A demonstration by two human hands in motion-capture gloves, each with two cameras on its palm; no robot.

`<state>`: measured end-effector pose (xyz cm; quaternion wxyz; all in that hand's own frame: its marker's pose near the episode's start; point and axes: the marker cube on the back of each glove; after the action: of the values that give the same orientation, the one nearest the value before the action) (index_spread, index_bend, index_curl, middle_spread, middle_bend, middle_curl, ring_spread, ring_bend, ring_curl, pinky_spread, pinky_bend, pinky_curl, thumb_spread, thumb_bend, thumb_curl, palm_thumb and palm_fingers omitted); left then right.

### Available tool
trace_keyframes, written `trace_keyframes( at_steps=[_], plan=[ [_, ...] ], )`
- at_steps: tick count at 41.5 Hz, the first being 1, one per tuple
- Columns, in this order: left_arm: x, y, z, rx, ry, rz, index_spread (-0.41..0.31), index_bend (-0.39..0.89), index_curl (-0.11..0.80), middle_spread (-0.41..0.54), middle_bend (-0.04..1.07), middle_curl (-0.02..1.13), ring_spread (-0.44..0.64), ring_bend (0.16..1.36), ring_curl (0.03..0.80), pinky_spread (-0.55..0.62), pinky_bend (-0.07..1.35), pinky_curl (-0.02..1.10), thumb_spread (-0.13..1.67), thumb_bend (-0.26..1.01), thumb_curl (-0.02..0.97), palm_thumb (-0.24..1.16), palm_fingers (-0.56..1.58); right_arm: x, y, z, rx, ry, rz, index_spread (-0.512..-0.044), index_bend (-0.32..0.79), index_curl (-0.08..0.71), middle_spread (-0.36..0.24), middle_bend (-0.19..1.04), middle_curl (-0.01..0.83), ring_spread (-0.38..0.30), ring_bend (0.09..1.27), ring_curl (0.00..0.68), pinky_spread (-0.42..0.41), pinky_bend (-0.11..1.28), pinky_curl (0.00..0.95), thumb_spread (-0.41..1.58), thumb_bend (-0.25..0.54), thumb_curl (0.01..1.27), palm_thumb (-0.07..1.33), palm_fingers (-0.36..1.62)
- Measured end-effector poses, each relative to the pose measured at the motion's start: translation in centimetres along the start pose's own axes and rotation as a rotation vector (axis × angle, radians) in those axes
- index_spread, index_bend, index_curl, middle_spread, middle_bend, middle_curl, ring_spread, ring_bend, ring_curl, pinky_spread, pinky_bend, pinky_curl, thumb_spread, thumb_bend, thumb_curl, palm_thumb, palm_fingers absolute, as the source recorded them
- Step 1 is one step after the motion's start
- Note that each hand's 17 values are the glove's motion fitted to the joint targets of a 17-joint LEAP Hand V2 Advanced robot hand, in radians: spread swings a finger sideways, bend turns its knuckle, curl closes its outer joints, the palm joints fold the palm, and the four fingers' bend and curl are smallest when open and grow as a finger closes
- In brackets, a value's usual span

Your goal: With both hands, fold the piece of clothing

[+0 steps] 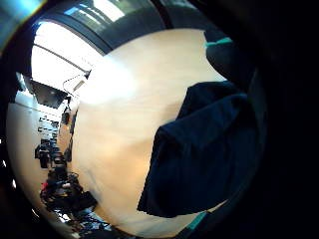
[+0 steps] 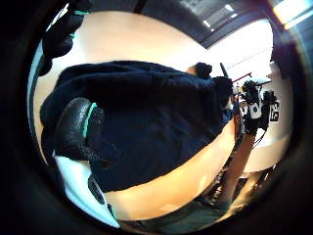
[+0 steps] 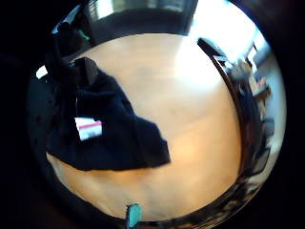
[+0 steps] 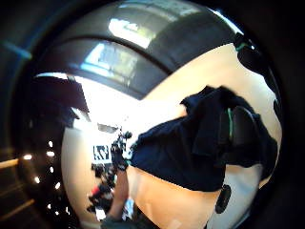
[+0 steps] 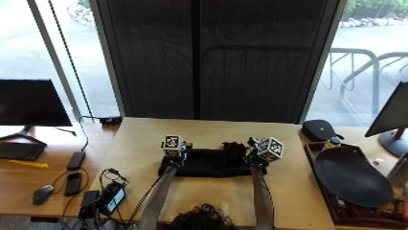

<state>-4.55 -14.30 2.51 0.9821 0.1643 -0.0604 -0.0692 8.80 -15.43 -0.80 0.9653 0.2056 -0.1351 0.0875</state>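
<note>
Garment [image 5: 210, 164]: dark, bunched in a narrow band mid-table [image 5: 204, 132], partly folded, not yet flat. I see my left hand [image 5: 171, 154] and right hand [image 5: 255, 155] gripping its left and right ends.

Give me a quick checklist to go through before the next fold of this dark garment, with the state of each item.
1. Left hand at the left end of the dark garment: ok, its thumb lies on the cloth in the left thumb side palm view.
2. Right hand at the right end: ok, a finger presses into bunched cloth in the right thumb side palm view.
3. Garment fully on the table: ok, no edge overhangs.
4. Cloth flat: not ok, it bunches near the right hand.
5. Bare table beyond the garment for the fold: ok.
6. White tag tucked in: not ok, it shows in the right little finger side palm view.
</note>
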Motion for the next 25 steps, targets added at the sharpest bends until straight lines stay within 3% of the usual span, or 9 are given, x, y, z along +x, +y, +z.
trace_keyframes(
  at_steps=[3, 7, 10, 13, 15, 16, 19, 22, 25],
  plan=[
    [0.8, 0.6, 0.8, 0.065, 0.017, 0.027, -0.175, 0.05, 0.363, -0.246, 0.42, 0.52, -0.24, 0.69, 0.457, 0.04, 0.28, 0.36, 1.28, -0.02, 0.317, 0.72, 0.66, 2.7, 1.2, -1.6, 0.042, -0.118, 0.105, -0.249, 0.11, 0.348, -0.071, 0.16, 0.431, -0.101, 0.46, 0.420, -0.038, 0.54, 0.408, 1.18, -0.008, 0.41, 1.10, 0.70],
    [0.3, 1.7, 1.8, 0.042, -0.095, 0.052, -0.164, 0.10, 0.348, -0.224, 0.37, 0.49, -0.21, 0.65, 0.428, 0.07, 0.29, 0.36, 1.26, -0.02, 0.318, 0.69, 0.68, 4.3, 3.2, -1.7, -0.058, -0.206, 0.186, -0.221, 0.09, 0.328, -0.017, 0.15, 0.416, -0.031, 0.42, 0.407, 0.010, 0.60, 0.418, 1.20, -0.031, 0.40, 1.04, 0.58],
    [0.9, 2.8, 3.1, -0.048, -0.102, 0.069, -0.165, 0.13, 0.346, -0.218, 0.36, 0.48, -0.18, 0.61, 0.411, 0.08, 0.29, 0.36, 1.28, -0.03, 0.311, 0.67, 0.68, 7.0, 4.7, -0.8, -0.167, -0.063, 0.407, -0.203, 0.07, 0.303, 0.021, 0.15, 0.403, 0.011, 0.42, 0.402, 0.035, 0.65, 0.426, 1.20, -0.042, 0.40, 0.98, 0.50],
    [1.8, 5.0, 4.6, -0.251, -0.061, 0.066, -0.163, 0.15, 0.353, -0.195, 0.31, 0.47, -0.14, 0.56, 0.397, 0.09, 0.32, 0.38, 1.29, -0.03, 0.301, 0.63, 0.64, 8.7, 7.0, 0.4, -0.368, 0.001, 0.557, -0.188, 0.05, 0.278, 0.059, 0.15, 0.391, 0.045, 0.42, 0.396, 0.064, 0.69, 0.429, 1.19, -0.057, 0.38, 0.89, 0.43],
    [2.0, 6.1, 5.5, -0.367, -0.041, 0.058, -0.162, 0.17, 0.361, -0.180, 0.28, 0.47, -0.12, 0.53, 0.395, 0.10, 0.33, 0.39, 1.30, -0.03, 0.297, 0.60, 0.62, 9.0, 8.0, 1.0, -0.468, -0.020, 0.585, -0.175, 0.06, 0.264, 0.077, 0.16, 0.386, 0.063, 0.44, 0.395, 0.080, 0.70, 0.425, 1.20, -0.053, 0.37, 0.86, 0.42],
    [2.0, 6.4, 6.0, -0.407, -0.029, 0.055, -0.154, 0.18, 0.367, -0.153, 0.21, 0.45, -0.08, 0.50, 0.383, 0.11, 0.35, 0.39, 1.33, -0.03, 0.287, 0.57, 0.52, 8.9, 8.1, 1.3, -0.479, -0.050, 0.568, -0.172, 0.06, 0.258, 0.086, 0.17, 0.384, 0.070, 0.45, 0.396, 0.085, 0.70, 0.424, 1.20, -0.049, 0.37, 0.84, 0.42],
    [2.1, 6.9, 6.9, -0.494, 0.019, 0.051, -0.141, 0.17, 0.375, -0.111, 0.17, 0.45, -0.02, 0.48, 0.386, 0.15, 0.37, 0.41, 1.37, -0.03, 0.266, 0.51, 0.44, 8.2, 7.6, 2.3, -0.471, -0.170, 0.459, -0.159, 0.06, 0.241, 0.106, 0.17, 0.380, 0.085, 0.48, 0.396, 0.099, 0.71, 0.418, 1.19, -0.040, 0.37, 0.81, 0.42],
    [2.1, 7.1, 7.3, -0.548, 0.045, 0.033, -0.125, 0.15, 0.371, -0.056, 0.13, 0.42, 0.06, 0.46, 0.377, 0.21, 0.39, 0.42, 1.41, -0.04, 0.239, 0.42, 0.29, 8.9, 7.4, 2.9, -0.446, -0.057, 0.540, -0.147, 0.04, 0.218, 0.120, 0.18, 0.374, 0.079, 0.57, 0.410, 0.106, 0.71, 0.410, 1.19, -0.029, 0.37, 0.79, 0.46],
    [2.0, 7.3, 7.5, -0.578, 0.046, 0.015, -0.110, 0.15, 0.371, -0.018, 0.13, 0.40, 0.12, 0.47, 0.367, 0.25, 0.40, 0.42, 1.44, -0.04, 0.216, 0.35, 0.25, 8.5, 7.8, 3.3, -0.502, -0.011, 0.594, -0.141, 0.05, 0.203, 0.130, 0.20, 0.378, 0.065, 0.60, 0.415, 0.110, 0.71, 0.405, 1.19, -0.017, 0.37, 0.80, 0.47]
  ],
)
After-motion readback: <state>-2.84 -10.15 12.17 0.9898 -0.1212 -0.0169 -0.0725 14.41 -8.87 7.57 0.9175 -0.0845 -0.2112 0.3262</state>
